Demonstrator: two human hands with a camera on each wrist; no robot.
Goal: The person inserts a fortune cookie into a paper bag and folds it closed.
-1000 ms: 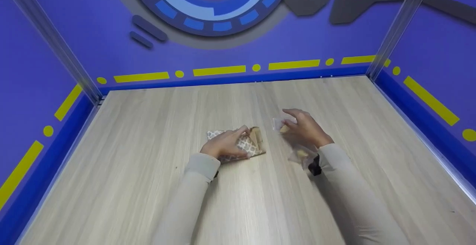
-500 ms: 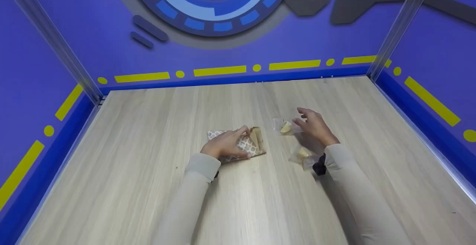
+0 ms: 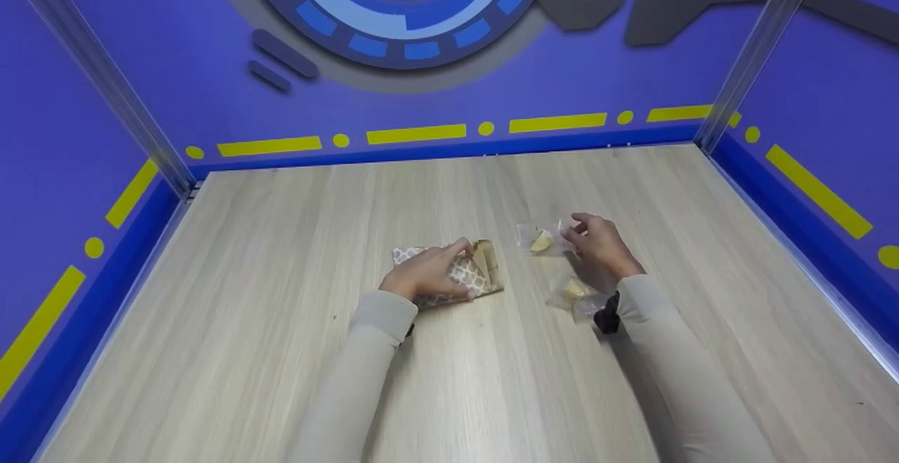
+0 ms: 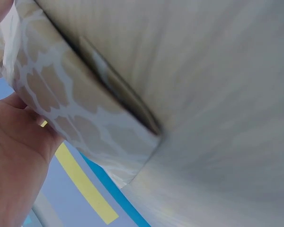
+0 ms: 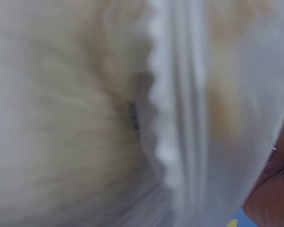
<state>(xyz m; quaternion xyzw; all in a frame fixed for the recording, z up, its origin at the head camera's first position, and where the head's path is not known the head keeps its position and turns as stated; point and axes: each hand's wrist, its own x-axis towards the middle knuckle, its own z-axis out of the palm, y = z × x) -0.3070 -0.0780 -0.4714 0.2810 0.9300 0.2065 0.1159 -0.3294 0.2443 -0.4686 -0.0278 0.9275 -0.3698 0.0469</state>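
My left hand grips a paper bag with a white and tan giraffe-like pattern, lying on the table. The bag's brown open end faces right; in the left wrist view its patterned side slants past the palm. What the bag holds is hidden. To its right lies a pale yellow fortune cookie in a clear wrapper. My right hand pinches that wrapper's right end between curled fingers and thumb. Nearer me, a second wrapped fortune cookie lies below the right wrist. A crimped wrapper edge fills the right wrist view, blurred.
The light wooden table is enclosed by blue-purple panels at the back and sides. Metal corner posts stand at its far corners. A black wrist strap sits close to the nearer wrapped cookie.
My right hand moved right off the farther cookie, uncovering it, then lowered and curled its fingers at the wrapper's right end. The left hand and bag have stayed put.
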